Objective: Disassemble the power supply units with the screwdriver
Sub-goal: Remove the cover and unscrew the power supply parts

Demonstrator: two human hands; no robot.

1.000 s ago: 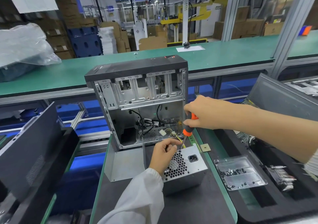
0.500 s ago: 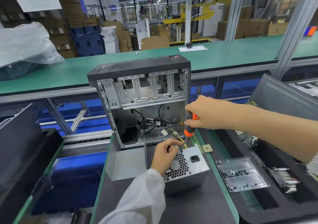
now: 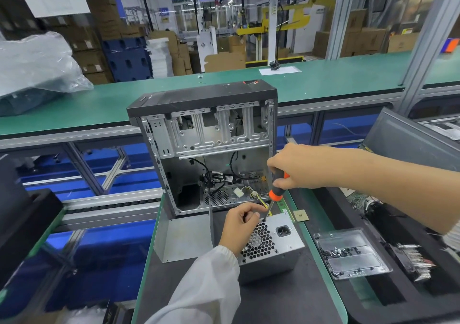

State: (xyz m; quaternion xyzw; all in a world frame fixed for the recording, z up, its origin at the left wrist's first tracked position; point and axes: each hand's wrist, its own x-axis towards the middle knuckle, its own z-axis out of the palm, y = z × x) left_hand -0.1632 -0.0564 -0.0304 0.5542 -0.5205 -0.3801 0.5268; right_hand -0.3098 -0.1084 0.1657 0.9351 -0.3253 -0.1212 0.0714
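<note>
Right hand (image 3: 295,168): fingers curled closed around the black-and-orange handle of the screwdriver (image 3: 275,192); grip is firm, with no fingers extended.
Screwdriver: held steeply, handle up, shaft slanting down and left; the tip meets the top rear corner of the power supply unit (image 3: 278,245), beside the fan grille.
Left hand (image 3: 241,225): rests on the upper left edge of the power supply unit, fingers curled inward, fingertips gathered close to the screwdriver tip. Whether they pinch a screw or the shaft cannot be told.
Left sleeve (image 3: 199,289): white, elastic cuff at the wrist.
Power supply unit: grey metal box lying on the dark mat of the tabletop (image 3: 293,303), honeycomb fan grille and mains socket facing up; yellow and black wires run from it back into the computer case (image 3: 206,147).
Computer case: upright just behind the unit, side panel off, drive cage and loose cables visible inside.
Clear plastic tray (image 3: 351,252): right of the unit, apart from it, holding small dark screws.
Small square chip (image 3: 300,216): on the green edge strip, near the unit's far right corner.
</note>
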